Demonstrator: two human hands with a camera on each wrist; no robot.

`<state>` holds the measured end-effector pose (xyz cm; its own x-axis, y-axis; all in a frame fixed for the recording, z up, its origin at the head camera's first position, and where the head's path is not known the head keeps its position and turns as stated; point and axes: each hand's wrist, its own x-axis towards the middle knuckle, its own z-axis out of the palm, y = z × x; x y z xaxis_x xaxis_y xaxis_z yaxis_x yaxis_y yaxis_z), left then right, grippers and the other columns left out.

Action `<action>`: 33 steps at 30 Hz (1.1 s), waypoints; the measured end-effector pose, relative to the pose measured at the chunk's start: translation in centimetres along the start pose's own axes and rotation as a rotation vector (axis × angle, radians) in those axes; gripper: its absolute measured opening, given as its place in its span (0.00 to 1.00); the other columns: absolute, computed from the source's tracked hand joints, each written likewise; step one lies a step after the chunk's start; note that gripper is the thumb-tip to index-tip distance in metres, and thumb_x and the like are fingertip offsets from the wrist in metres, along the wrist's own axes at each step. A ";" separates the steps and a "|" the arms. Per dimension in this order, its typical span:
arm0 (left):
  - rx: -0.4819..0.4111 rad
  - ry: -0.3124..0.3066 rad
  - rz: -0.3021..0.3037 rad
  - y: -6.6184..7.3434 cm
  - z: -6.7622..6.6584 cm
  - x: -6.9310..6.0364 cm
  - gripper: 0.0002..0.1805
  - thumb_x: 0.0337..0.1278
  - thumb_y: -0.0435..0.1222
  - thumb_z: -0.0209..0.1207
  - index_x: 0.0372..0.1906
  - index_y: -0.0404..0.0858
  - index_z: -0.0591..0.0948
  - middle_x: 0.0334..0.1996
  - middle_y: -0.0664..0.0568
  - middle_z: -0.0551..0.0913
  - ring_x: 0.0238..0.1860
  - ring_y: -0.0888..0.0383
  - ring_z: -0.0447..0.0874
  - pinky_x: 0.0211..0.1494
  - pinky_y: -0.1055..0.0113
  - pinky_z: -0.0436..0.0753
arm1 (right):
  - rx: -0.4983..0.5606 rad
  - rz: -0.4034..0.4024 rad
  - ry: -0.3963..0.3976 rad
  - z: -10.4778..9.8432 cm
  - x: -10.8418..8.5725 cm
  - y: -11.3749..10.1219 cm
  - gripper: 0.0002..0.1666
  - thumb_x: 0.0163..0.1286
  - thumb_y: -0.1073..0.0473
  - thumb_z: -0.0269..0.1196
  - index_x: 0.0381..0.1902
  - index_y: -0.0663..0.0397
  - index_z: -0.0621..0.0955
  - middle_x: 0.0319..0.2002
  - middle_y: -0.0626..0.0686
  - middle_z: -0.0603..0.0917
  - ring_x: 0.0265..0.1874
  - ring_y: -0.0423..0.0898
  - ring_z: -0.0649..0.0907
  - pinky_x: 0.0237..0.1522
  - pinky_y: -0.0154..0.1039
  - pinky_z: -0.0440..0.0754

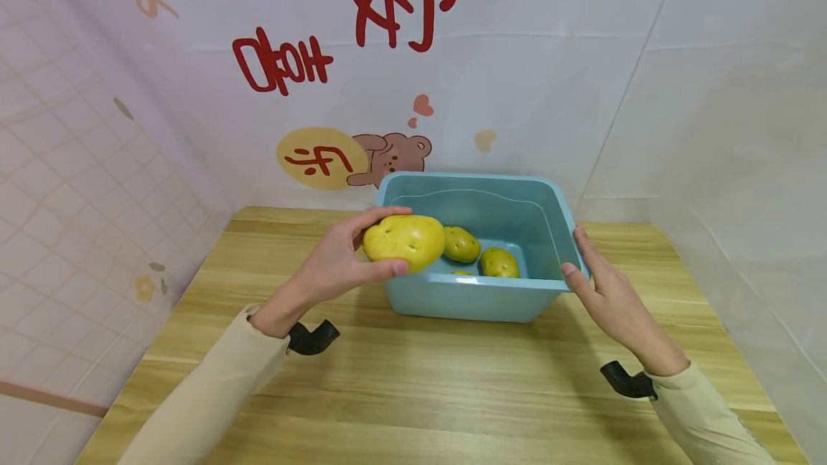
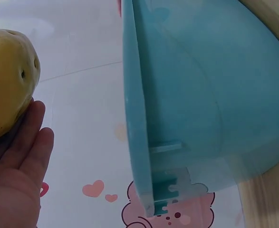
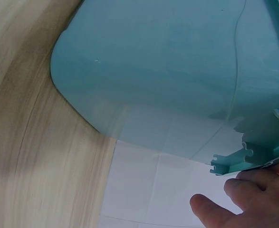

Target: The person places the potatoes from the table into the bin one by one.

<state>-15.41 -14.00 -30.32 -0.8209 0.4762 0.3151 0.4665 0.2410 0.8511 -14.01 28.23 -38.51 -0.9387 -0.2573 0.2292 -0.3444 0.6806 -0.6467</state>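
My left hand [image 1: 339,253] grips a large yellow potato [image 1: 407,241] in front of the left end of a light-blue plastic bin [image 1: 478,300], at rim height. In the left wrist view the same potato [image 2: 8,80] lies against the fingers [image 2: 32,142], apart from the bin wall. My right hand [image 1: 614,300] holds the bin's right rim, thumb over the top edge and fingers along the outside. Inside the bin are a potato [image 1: 461,245], a second potato [image 1: 499,262] and a sliver of yellow mostly hidden behind the front wall.
The bin stands on a wood-grain table [image 1: 420,386]. Close behind it rises a white wall covering [image 1: 530,92] with red lettering and a cartoon bear [image 1: 394,156]. More wall covering stands at the left and right sides.
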 end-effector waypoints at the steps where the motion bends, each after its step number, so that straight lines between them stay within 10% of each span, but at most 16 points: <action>1: 0.001 0.000 0.003 0.0 0.0 0.2 0.37 0.54 0.45 0.74 0.70 0.40 0.77 0.63 0.52 0.81 0.53 0.52 0.79 0.55 0.55 0.80 | 0.000 0.000 0.000 0.0 0.0 0.0 0.43 0.84 0.51 0.52 0.85 0.48 0.44 0.83 0.60 0.47 0.77 0.72 0.54 0.70 0.75 0.54; 33: 0.142 -0.135 -0.111 -2.0 -0.2 4.8 0.38 0.55 0.49 0.72 0.71 0.45 0.76 0.55 0.52 0.81 0.46 0.51 0.81 0.47 0.56 0.84 | -0.014 -0.008 0.007 0.1 0.0 0.2 0.43 0.84 0.50 0.52 0.85 0.49 0.45 0.83 0.60 0.47 0.77 0.72 0.55 0.72 0.73 0.53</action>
<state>-20.36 -12.39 -30.37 -0.8230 0.5463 0.1556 0.4251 0.4105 0.8067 -14.06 28.28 -38.70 -0.9360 -0.2577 0.2397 -0.3519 0.6882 -0.6345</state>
